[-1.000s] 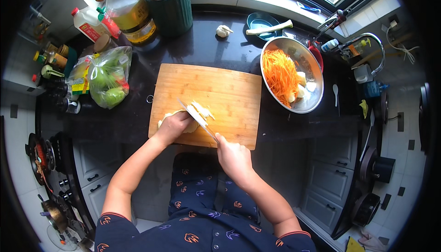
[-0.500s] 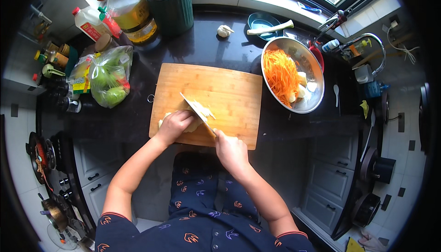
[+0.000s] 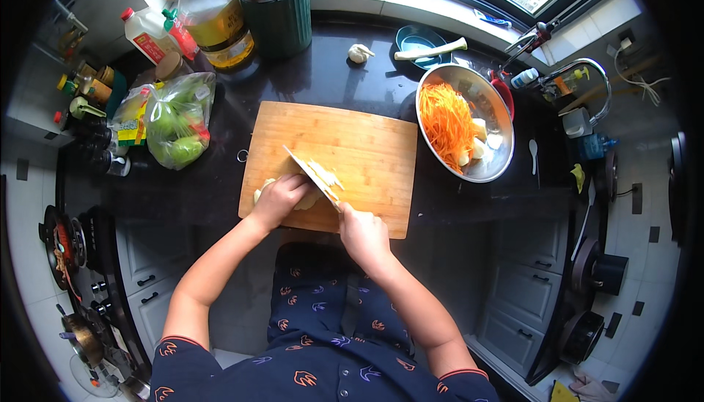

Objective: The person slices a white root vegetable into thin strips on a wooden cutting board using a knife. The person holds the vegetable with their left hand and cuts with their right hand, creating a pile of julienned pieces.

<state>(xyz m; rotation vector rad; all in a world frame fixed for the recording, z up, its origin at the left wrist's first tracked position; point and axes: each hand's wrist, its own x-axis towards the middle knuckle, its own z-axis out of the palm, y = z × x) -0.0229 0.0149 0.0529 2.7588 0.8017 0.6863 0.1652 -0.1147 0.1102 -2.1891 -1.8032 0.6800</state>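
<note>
On the wooden cutting board (image 3: 367, 149), my left hand (image 3: 281, 199) presses down with curled fingers on pale, peeled vegetable slices (image 3: 265, 183), whose exact kind I cannot make out. My right hand (image 3: 364, 233) grips the handle of a kitchen knife (image 3: 306, 170). Its blade slants across the board, close beside my left fingertips. Thin pale strips (image 3: 326, 175) lie along the blade's right side. My left palm and fingers hide much of the slices.
Right of the board stands a metal bowl (image 3: 511, 134) with shredded carrot (image 3: 447, 119) and pale chunks (image 3: 479, 130). Behind are garlic (image 3: 359, 53), a teal dish (image 3: 408, 36) and a green utensil holder (image 3: 279, 24). A bag of green vegetables (image 3: 178, 127) sits left.
The knife and my right hand have shifted slightly to the left. My left hand stays on the slices, and the whole view has moved a little.
</note>
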